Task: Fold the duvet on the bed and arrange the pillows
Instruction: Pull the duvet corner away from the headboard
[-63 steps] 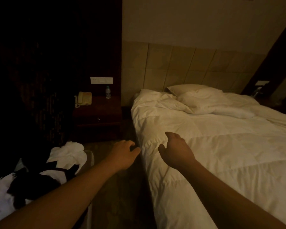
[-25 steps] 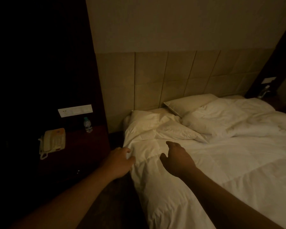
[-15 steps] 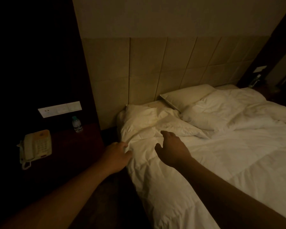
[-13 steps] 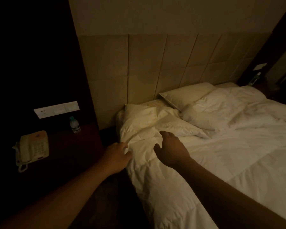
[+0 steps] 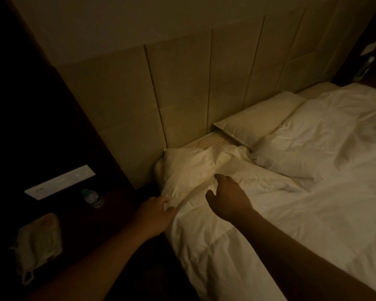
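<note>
1. White quilted cotton duvet (image 5: 258,224) lies spread over the bed, rumpled at its top corner near the padded beige panel headboard (image 5: 182,88).
2. Left hand (image 5: 154,216) touches the duvet's edge at the bedside with fingers bent; whether it grips cloth I cannot tell. Right hand (image 5: 228,199) hovers just above the crumpled corner, fingers apart and loosely curved, holding nothing.
3. Risk: a grasp here may catch the sheet or the near white crumpled pillow (image 5: 185,170) along with the duvet, because the layers bunch together, and a pull would drag the pillow off the mattress.
4. Risk: lifting one corner alone would likely skew the fold.
5. Second cream flat pillow (image 5: 256,122) lies against the headboard, its lower part under the duvet.
6. Dim light blurs seams and layer edges; the bed's far side and foot are cut off.
7. Dark wooden nightstand (image 5: 117,205) beside the bed carries a small clear plastic bottle (image 5: 91,197) and a pale corded telephone (image 5: 38,242), barely readable.
</note>
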Motion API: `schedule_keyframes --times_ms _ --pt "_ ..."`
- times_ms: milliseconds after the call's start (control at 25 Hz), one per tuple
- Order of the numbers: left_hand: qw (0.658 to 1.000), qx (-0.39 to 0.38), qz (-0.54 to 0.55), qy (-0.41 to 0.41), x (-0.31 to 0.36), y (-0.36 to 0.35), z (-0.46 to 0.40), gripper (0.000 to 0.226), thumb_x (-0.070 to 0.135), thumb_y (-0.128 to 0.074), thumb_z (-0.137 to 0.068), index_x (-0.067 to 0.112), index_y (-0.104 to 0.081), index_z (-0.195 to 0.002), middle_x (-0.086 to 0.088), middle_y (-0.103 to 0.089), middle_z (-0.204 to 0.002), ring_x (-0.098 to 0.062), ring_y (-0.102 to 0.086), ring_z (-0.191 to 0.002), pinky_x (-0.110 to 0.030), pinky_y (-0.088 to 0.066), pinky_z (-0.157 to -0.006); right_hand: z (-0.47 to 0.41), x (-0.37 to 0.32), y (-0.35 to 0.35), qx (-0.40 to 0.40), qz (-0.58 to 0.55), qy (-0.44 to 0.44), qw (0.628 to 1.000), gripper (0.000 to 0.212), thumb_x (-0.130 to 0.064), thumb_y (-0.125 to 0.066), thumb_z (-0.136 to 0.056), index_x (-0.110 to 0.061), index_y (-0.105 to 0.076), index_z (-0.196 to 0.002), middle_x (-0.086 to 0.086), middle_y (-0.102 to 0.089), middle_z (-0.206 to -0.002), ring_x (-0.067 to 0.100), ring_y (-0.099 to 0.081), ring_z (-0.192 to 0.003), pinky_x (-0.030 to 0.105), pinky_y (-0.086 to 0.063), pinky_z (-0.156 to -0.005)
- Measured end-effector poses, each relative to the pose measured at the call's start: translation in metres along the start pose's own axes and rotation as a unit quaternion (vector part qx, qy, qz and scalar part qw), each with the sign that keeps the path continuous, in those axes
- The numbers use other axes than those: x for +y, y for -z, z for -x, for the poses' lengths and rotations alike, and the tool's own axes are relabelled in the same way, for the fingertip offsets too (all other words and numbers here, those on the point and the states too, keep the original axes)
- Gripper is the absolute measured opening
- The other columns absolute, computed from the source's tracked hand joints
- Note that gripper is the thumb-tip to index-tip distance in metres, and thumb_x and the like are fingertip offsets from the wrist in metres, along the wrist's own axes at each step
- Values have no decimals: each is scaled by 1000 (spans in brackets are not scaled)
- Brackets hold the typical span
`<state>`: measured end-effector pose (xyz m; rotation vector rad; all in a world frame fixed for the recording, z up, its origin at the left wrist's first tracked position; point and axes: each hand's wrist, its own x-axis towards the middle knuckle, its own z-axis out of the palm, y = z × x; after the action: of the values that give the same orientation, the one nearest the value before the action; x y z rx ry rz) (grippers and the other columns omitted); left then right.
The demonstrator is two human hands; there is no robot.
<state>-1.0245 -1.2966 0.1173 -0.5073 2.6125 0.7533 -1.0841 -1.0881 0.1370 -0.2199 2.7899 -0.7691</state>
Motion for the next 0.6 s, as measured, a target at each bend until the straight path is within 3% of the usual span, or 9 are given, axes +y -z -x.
schedule_keyframes --times_ms 280,600 --pt "999 -17 27 4 22 9 -87 44 46 -53 -89 23 -56 -126 -3 -57 -129 -24 -55 -117 -33 -45 -95 -65 18 -9 -13 3 -46 999 62 -39 -53 -93 -13 -36 -146 10 -45 -143 27 -47 -127 37 -39 -105" --pt "997 -69 31 -7 17 -8 -214 58 49 -54 -86 26 -44 -138 -3 -49 -142 -26 -51 -124 -41 -43 -103 -151 36 -49 4 16 -123 992 62 -39 -55 -92 -14 -36 -145 10 -47 -141 28 -49 -125 38 -41 -101"
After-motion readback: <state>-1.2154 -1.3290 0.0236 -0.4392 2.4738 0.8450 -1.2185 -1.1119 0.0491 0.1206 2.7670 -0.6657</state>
